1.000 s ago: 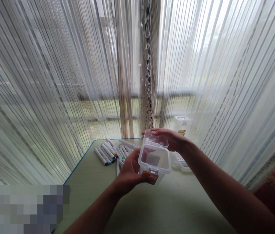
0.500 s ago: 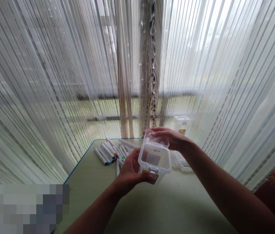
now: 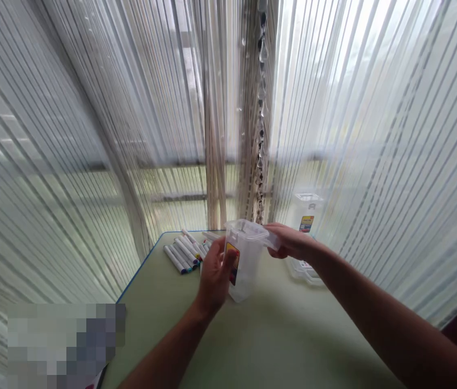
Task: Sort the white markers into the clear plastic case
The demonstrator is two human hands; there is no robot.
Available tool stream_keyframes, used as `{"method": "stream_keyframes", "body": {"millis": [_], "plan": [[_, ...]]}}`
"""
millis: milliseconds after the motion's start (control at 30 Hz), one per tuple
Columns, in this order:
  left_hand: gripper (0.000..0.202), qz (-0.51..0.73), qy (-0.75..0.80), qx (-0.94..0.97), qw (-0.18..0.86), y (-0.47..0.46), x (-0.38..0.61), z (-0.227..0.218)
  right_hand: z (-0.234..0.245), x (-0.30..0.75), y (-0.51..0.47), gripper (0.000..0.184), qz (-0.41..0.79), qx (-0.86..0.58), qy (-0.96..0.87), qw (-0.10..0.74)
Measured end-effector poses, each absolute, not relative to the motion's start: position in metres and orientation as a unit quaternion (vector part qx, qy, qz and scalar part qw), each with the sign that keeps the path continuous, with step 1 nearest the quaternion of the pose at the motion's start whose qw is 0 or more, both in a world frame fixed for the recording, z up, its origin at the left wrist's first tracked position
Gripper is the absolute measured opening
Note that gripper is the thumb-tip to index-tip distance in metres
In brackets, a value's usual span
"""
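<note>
My left hand [image 3: 215, 273] is wrapped around a clear plastic box [image 3: 248, 267] with a yellow and red label on its side. The box is held upright above the table, and its top is open. Its hinged lid [image 3: 272, 239] is folded out to the right, where my right hand [image 3: 291, 241] grips it. Some of the right fingers are hidden behind the lid. Just left of the box, several white markers [image 3: 183, 251] with coloured ends lie in a loose pile, partly covered by my left hand.
Behind my right hand stands a second clear box [image 3: 306, 212] with a label. A clear plastic tray or lid [image 3: 305, 274] lies in front of it. The pale green table [image 3: 163, 313] has a blue edge, and string curtains [image 3: 163, 108] hang right behind it.
The box has been turned upright, so its labelled side now faces left and its opening points up. My right hand has brought the lid down and round to the right side.
</note>
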State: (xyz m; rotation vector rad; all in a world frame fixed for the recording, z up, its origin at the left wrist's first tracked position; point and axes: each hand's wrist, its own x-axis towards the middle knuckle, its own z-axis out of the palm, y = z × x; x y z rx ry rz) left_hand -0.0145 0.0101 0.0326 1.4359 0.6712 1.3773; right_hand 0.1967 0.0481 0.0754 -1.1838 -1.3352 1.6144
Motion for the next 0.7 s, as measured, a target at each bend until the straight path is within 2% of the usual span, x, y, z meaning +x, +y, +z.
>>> {"method": "stream_keyframes", "body": {"millis": [133, 233, 333, 433, 700], "plan": [[0.043, 0.551, 0.346, 0.641, 0.407, 0.002, -0.016, 0.025, 0.059, 0.191, 0.022, 0.008, 0.615, -0.514, -0.495, 0.334], [0.052, 0.511, 0.352, 0.712, 0.329, -0.002, -0.017, 0.021, 0.052, 0.187, 0.000, 0.023, 0.599, -0.544, -0.474, 0.347], [0.070, 0.466, 0.326, 0.780, 0.262, -0.003, -0.018, 0.022, 0.051, 0.185, -0.018, 0.040, 0.584, -0.559, -0.460, 0.369], [0.080, 0.440, 0.358, 0.798, 0.206, -0.002, -0.020, 0.026, 0.050, 0.185, -0.028, 0.044, 0.576, -0.556, -0.428, 0.419], [0.046, 0.456, 0.356, 0.803, 0.143, 0.001, -0.020, 0.029, 0.042, 0.184, -0.034, 0.034, 0.544, -0.509, -0.331, 0.579]]}}
